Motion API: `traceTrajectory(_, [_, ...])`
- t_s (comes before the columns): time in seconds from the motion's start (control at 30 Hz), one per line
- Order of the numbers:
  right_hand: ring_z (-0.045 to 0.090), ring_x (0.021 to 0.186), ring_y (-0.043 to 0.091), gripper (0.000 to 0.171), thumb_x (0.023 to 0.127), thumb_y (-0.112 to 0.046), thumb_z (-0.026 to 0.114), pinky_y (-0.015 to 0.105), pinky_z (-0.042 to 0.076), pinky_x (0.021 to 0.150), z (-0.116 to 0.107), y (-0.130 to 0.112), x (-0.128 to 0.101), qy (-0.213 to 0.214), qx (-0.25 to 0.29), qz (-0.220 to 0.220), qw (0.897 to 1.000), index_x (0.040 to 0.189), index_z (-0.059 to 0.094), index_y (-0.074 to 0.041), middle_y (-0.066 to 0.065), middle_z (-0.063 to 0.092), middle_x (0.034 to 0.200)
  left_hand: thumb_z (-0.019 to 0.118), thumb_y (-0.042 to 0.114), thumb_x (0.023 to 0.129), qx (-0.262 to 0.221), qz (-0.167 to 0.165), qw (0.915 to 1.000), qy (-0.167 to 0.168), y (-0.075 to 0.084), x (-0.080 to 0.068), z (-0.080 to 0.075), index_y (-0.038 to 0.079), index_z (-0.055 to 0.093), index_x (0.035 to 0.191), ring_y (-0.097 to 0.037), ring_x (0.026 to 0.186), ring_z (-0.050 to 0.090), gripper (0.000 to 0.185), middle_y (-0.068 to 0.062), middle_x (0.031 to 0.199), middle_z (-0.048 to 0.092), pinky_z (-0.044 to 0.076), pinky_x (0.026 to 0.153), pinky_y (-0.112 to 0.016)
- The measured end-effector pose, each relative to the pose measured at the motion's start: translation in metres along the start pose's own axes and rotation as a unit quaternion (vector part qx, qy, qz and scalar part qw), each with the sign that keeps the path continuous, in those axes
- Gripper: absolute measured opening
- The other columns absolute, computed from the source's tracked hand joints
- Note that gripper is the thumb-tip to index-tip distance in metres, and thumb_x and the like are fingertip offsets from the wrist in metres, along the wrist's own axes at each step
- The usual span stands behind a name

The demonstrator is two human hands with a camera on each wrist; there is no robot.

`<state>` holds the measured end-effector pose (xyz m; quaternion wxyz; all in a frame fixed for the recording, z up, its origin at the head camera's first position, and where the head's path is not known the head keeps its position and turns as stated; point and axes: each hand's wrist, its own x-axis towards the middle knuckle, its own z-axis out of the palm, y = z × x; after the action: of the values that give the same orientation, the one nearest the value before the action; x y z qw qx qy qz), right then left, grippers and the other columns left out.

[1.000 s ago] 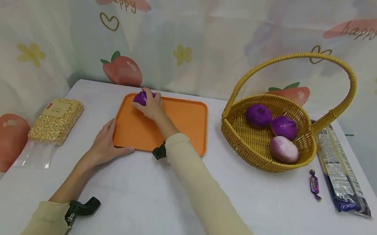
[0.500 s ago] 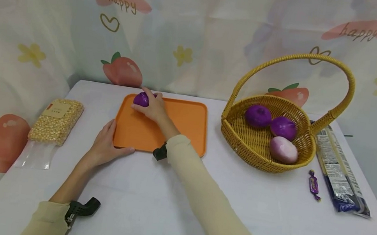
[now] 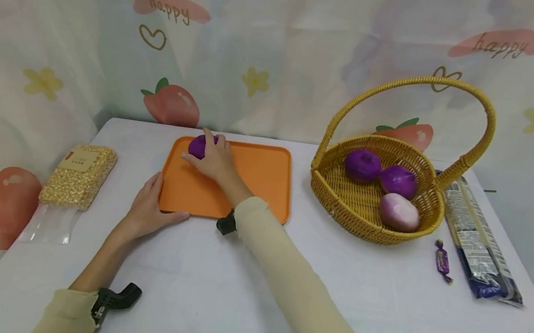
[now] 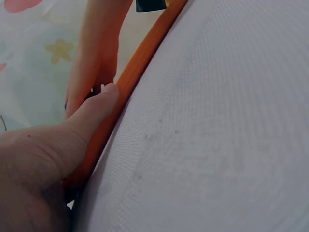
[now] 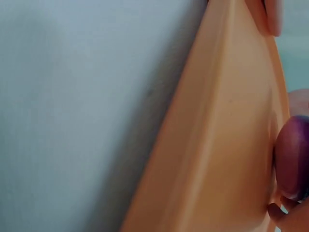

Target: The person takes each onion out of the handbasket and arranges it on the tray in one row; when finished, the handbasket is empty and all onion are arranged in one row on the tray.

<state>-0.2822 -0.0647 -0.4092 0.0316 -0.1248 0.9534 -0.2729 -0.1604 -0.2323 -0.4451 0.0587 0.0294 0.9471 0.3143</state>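
Note:
My right hand [image 3: 212,158] grips a purple onion [image 3: 197,146] at the far left corner of the orange tray [image 3: 254,187]; the same onion [image 5: 292,157] fills the right edge of the right wrist view, above the tray's floor [image 5: 217,145]. My left hand [image 3: 149,208] lies flat on the white table [image 3: 234,273], fingers straight, with its thumb [image 4: 91,113] pressed along the tray's near left rim [image 4: 130,79].
A wicker basket [image 3: 365,223] with a tall handle stands right of the tray and holds two purple onions [image 3: 363,164] and a pale one [image 3: 398,211]. A wrapped candy [image 3: 442,261] and a dark packet [image 3: 478,242] lie at the right. A bag of corn kernels [image 3: 78,176] lies left.
The right hand with the purple onion has shifted only slightly at the tray's far left corner. The left hand has stayed at the tray's rim.

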Motion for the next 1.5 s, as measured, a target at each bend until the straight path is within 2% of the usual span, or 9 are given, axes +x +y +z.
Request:
traceTrajectory(0.27, [0.036, 0.137, 0.03, 0.092, 0.084, -0.063, 0.062, 0.044, 0.041, 0.111, -0.005, 0.001, -0.001, 0.011, 0.017, -0.006, 1.0, 0.153, 0.02, -0.017, 0.014, 0.028, 0.153, 0.075, 0.058, 0.075, -0.002, -0.003, 1.0, 0.001, 0.0, -0.001, 0.001, 0.004, 0.0, 0.156, -0.047, 0.145, 0.015, 0.122, -0.025, 0.161, 0.005, 0.021, 0.114, -0.067])
traceTrajectory(0.5, [0.036, 0.138, 0.029, 0.084, 0.09, -0.06, 0.055, 0.046, 0.039, 0.113, -0.018, 0.006, 0.0, 0.023, 0.026, -0.03, 0.999, 0.153, 0.021, -0.017, 0.013, 0.032, 0.153, 0.075, 0.056, 0.076, -0.007, 0.007, 0.9999, 0.003, 0.0, -0.001, 0.0, 0.003, 0.0, 0.156, -0.048, 0.145, 0.015, 0.122, -0.026, 0.16, 0.006, 0.02, 0.115, -0.067])
traceTrajectory(0.77, [0.033, 0.143, 0.028, 0.08, 0.093, -0.061, 0.048, 0.047, 0.03, 0.119, -0.032, 0.014, -0.004, 0.024, 0.028, -0.055, 0.998, 0.154, 0.021, -0.017, 0.012, 0.031, 0.156, 0.076, 0.055, 0.076, -0.007, 0.007, 1.0, 0.002, 0.0, -0.002, -0.002, 0.002, 0.0, 0.155, -0.048, 0.146, 0.013, 0.122, -0.026, 0.16, 0.005, 0.019, 0.115, -0.066])
traceTrajectory(1.07, [0.036, 0.141, 0.027, 0.072, 0.094, -0.057, 0.049, 0.048, 0.033, 0.117, -0.042, 0.024, -0.011, 0.035, 0.039, -0.09, 0.995, 0.152, 0.029, -0.018, 0.01, 0.035, 0.154, 0.076, 0.055, 0.076, -0.013, 0.002, 0.9999, 0.002, 0.001, -0.001, -0.001, 0.002, 0.0, 0.155, -0.048, 0.146, 0.013, 0.122, -0.026, 0.161, 0.005, 0.018, 0.116, -0.066])
traceTrajectory(1.5, [0.034, 0.142, 0.025, 0.069, 0.095, -0.053, 0.051, 0.046, 0.033, 0.118, -0.057, 0.03, -0.029, 0.013, 0.083, -0.113, 0.99, 0.151, 0.032, -0.019, 0.008, 0.035, 0.154, 0.075, 0.057, 0.075, -0.011, -0.005, 0.9999, 0.002, 0.001, -0.002, -0.002, 0.004, 0.0, 0.156, -0.048, 0.146, 0.013, 0.122, -0.026, 0.161, 0.005, 0.019, 0.115, -0.066])
